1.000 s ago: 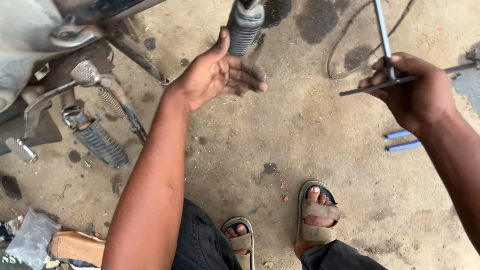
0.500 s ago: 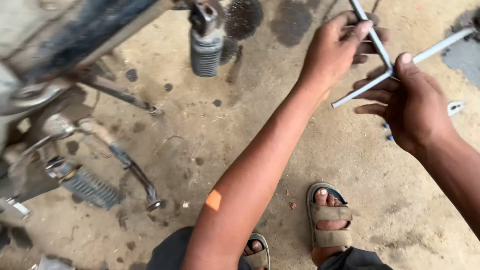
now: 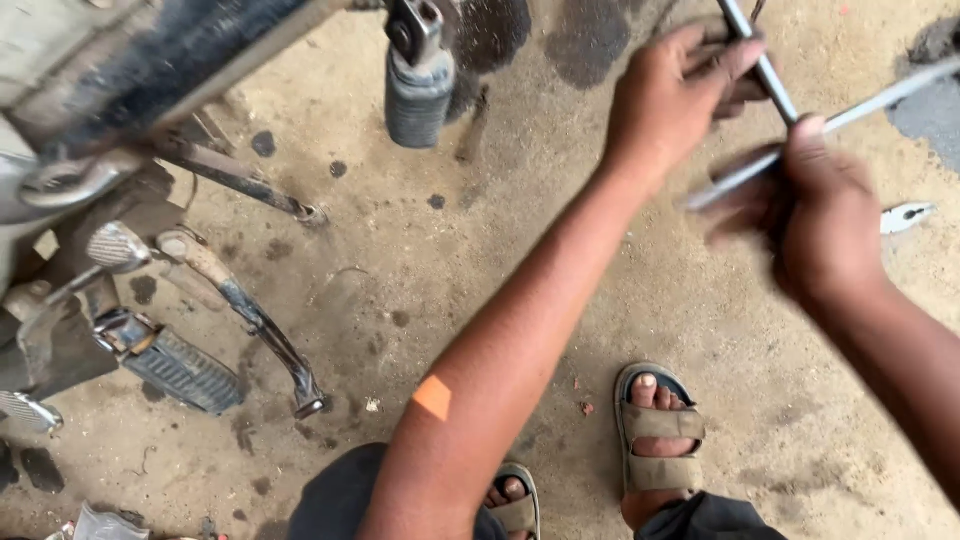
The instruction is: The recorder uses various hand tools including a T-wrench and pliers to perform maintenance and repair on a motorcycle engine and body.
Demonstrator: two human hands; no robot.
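Both hands hold the cross-shaped metal wrench (image 3: 790,110) raised over the stained concrete floor (image 3: 480,260), left hand (image 3: 675,95) closed round one bar, right hand (image 3: 820,215) (blurred) clasping the crossing bar, steadying it.

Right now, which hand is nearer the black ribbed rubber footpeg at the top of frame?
Left. The left hand grips the metal cross wrench to the right of the black ribbed rubber footpeg; the right hand holds the wrench farther right and lower.
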